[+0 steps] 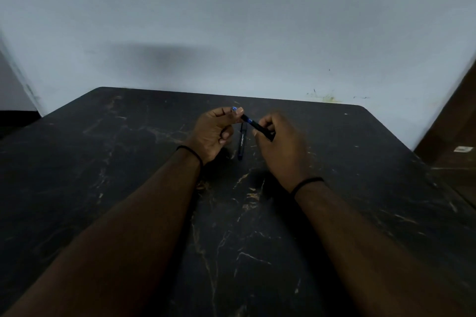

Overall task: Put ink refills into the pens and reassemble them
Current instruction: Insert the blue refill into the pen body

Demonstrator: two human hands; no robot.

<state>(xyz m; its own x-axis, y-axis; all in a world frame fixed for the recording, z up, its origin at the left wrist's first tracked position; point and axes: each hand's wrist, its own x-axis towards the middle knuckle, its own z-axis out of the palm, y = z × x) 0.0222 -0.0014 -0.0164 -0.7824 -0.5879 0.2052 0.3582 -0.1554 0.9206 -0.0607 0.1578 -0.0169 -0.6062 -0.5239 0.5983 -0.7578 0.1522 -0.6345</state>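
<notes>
Pen [253, 123] — black with a blue section, held aloft at centre frame, tilted down to the right. Its upper end is pinched by the left hand [215, 131]; its lower barrel is gripped by the right hand [279, 144]. Second pen [242, 142] — laid on the dark marbled bench [128, 162] just below, between the hands.

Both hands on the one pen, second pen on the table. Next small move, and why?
Probably twist or push the blue-tipped end home: the left hand pinches that end of the pen while the right hand grips the barrel. The second pen lies untouched below.
</notes>
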